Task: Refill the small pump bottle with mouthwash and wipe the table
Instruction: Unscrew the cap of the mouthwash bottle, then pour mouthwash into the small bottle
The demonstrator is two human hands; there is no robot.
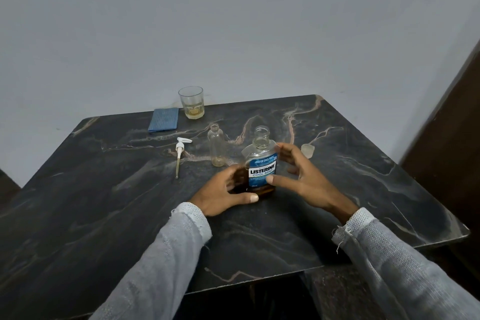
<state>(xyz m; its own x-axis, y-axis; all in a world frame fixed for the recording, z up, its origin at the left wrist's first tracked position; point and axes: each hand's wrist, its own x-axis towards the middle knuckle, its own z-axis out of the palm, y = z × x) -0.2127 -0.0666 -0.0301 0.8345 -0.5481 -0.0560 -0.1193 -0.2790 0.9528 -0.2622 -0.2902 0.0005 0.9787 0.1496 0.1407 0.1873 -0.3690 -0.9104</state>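
The mouthwash bottle (262, 166) stands uncapped at the table's middle, with a blue label and dark liquid in its lower half. My left hand (223, 193) wraps its base, thumb in front. My right hand (298, 174) hovers at the bottle's right side with fingers spread and the thumb tip at the label. The small clear pump bottle (217, 148) stands empty and open just left of it. Its white pump head (180, 150) with the dip tube lies further left on the table. A folded blue cloth (164, 119) lies at the back.
A glass tumbler (191, 102) with a little yellowish liquid stands at the back edge beside the cloth. A small translucent cap (307, 150) lies right of the mouthwash bottle. The dark marble table (104, 202) meets a plain wall behind; a dark panel stands at the right.
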